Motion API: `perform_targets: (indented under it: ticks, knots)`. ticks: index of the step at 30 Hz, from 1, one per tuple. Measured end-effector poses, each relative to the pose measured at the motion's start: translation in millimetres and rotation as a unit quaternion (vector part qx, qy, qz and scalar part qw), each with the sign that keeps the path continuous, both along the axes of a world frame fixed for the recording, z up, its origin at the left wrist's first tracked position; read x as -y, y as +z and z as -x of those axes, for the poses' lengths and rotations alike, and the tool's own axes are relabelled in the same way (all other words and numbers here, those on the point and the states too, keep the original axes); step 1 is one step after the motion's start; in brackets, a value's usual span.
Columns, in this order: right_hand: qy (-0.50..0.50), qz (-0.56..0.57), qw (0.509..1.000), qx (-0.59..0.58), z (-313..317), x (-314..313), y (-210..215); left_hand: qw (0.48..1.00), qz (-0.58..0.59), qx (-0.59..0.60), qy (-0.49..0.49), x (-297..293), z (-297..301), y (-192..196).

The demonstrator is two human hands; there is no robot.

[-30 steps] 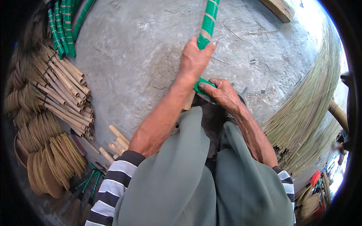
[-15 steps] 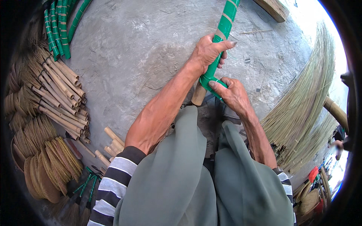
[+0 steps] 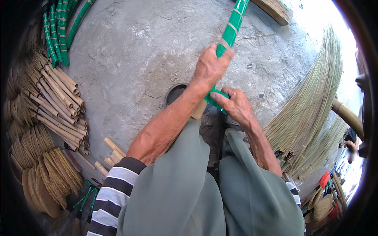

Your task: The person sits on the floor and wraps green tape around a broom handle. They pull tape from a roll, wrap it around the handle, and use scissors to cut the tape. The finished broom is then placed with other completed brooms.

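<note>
A slim pole (image 3: pixel 233 27), wound in green plastic strip with tan bands showing between the turns, slants up and away from me. My left hand (image 3: pixel 210 65) is wrapped round its lower part, slightly blurred. Just below, the loose green strip (image 3: pixel 212 100) runs off the pole toward the right, and my right hand (image 3: pixel 235 105) pinches it between thumb and fingers. The bare, pale bamboo end (image 3: pixel 199 109) of the pole sticks out by my left knee.
Grass bundles with bamboo handles (image 3: pixel 63 98) are stacked at left, with green-wrapped handles (image 3: pixel 59 35) beyond and braided coils (image 3: pixel 55 173) nearer. A large straw bundle (image 3: pixel 311 106) lies at right. A wooden beam (image 3: pixel 275 11) lies at the far edge.
Both hands and the pole have shifted a little left, with my left hand turned more over the pole. Less loose strip shows between the hands. A dark shoe now shows beside my left forearm.
</note>
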State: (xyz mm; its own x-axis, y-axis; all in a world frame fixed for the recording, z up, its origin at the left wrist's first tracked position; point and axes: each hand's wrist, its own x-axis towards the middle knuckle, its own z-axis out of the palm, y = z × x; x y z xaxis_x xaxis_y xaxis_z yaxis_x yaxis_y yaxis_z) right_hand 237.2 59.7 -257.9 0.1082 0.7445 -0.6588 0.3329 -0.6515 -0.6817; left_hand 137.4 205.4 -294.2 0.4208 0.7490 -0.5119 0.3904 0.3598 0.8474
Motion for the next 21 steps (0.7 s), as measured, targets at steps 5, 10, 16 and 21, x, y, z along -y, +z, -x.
perform_targets:
  ticks: [5,10,16,21]
  knots:
    - [-0.06,0.01,0.998,0.004,6.0,33.0,11.8,0.999,-0.012,0.019,-0.044,23.9,-9.4,9.5]
    - [-0.053,0.012,0.997,0.052,0.5,35.1,13.2,0.993,0.068,0.058,-0.081,25.6,-25.1,17.4]
    - [-0.039,-0.056,0.991,0.118,-4.4,35.9,11.2,0.966,0.184,0.145,-0.108,14.7,-31.7,5.9]
    - [-0.091,-0.014,0.996,0.016,-9.3,33.1,6.5,0.977,0.142,0.145,-0.07,10.6,-34.3,-7.9]
